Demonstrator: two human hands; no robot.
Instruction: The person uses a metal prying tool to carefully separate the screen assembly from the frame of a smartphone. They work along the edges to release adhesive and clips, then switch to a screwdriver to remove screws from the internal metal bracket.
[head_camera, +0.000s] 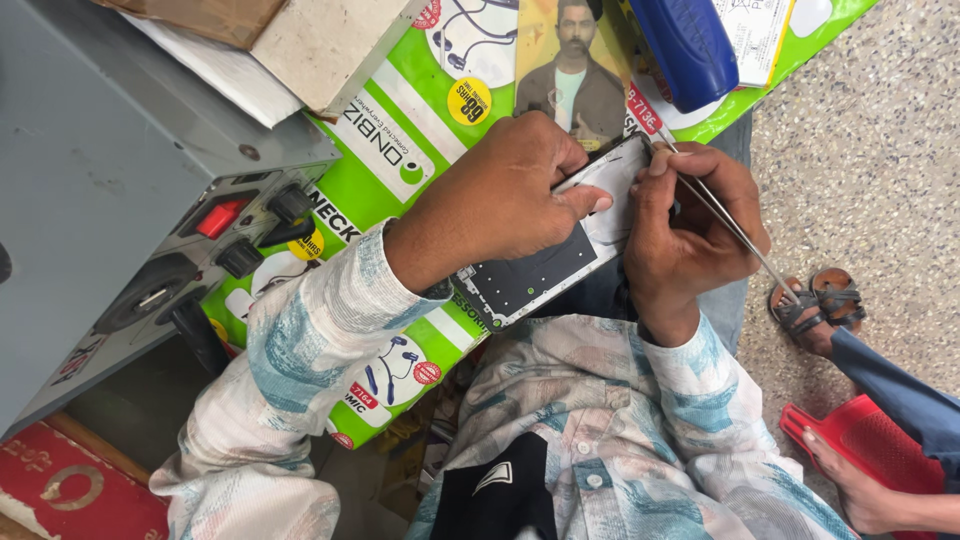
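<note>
My left hand (495, 200) grips the edge of an opened phone body (545, 265), a flat white frame with a dark inner panel, and holds it over a green printed poster (400, 150). My right hand (685, 235) holds thin metal tweezers (735, 235) with the tip touching the phone's upper end. The phone's top part is hidden under my fingers.
A grey metal box with a red switch (220, 217) and black knobs stands at the left. A blue plastic object (690, 45) lies at the top. At the right, another person's sandalled foot (815, 305) rests on the speckled floor, near a red slipper (860, 435).
</note>
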